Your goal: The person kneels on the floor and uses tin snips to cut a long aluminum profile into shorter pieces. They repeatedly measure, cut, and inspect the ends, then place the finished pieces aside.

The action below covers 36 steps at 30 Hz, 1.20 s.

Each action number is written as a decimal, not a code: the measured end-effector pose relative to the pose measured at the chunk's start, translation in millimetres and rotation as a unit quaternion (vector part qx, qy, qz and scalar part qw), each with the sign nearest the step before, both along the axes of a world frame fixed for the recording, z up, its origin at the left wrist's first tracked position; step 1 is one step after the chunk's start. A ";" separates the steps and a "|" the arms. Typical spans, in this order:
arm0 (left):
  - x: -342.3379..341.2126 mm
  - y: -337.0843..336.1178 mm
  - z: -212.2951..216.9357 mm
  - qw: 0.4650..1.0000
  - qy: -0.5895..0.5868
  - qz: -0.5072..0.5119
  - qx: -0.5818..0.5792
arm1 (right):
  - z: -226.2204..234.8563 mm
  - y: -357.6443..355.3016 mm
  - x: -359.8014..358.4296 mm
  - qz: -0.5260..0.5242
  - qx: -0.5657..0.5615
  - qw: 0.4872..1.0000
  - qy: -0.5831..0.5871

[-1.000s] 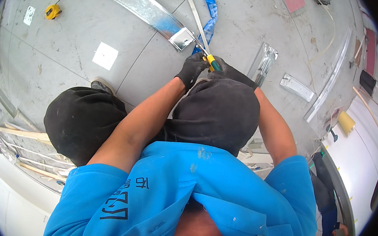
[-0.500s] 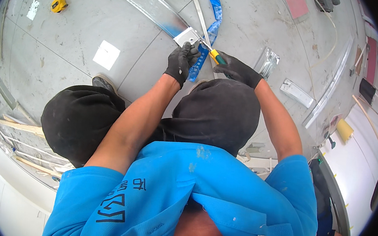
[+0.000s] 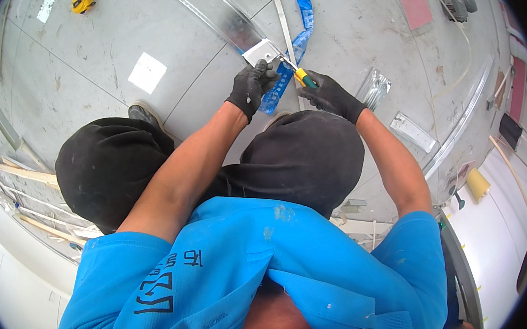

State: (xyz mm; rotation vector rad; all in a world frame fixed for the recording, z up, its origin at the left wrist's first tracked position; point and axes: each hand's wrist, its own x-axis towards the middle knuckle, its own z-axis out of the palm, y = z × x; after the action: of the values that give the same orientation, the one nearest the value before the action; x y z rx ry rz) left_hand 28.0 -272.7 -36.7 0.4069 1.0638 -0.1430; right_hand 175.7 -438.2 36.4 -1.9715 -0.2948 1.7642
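Left hand [image 3: 249,89] moved to metal channel [image 3: 260,50] | grip: can't tell | right hand [image 3: 330,95] clamped on green-yellow tool [image 3: 305,77]

Yellow-and-green tool [image 3: 305,78], tip at silver channel [image 3: 200,0]

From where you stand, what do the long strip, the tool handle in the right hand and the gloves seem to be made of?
Long strip: apparently metal, perhaps galvanized steel; its grey surface has a streaky, reflective sheen.
Tool handle: probably plastic or rubber, given its solid yellow and green colours.
Gloves: likely knit or coated fabric, dark and matte, fitting snugly; the exact material isn't clear.
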 end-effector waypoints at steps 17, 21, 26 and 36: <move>-27.1 -32.3 -1.0 0.942 -0.269 -0.201 -0.011 | 21.7 13.0 -32.3 0.012 -0.028 0.970 -0.240; -25.6 -54.9 -21.4 0.873 -0.358 -0.306 0.125 | 27.7 19.1 -38.5 0.017 -0.026 0.970 -0.240; -14.7 -54.7 -2.8 0.856 -0.276 -0.363 0.244 | 24.9 19.7 -27.4 -0.016 -0.052 0.994 -0.092; -9.0 -43.6 32.2 0.959 -0.134 -0.241 0.067 | 4.8 3.2 -39.2 -0.171 0.046 0.984 0.001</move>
State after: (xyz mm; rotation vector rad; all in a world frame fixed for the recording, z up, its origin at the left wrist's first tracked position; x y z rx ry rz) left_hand 19.0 -316.3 -4.5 0.7835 0.6933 -0.4390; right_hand 136.6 -435.0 41.2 -1.8282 -0.0302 1.5051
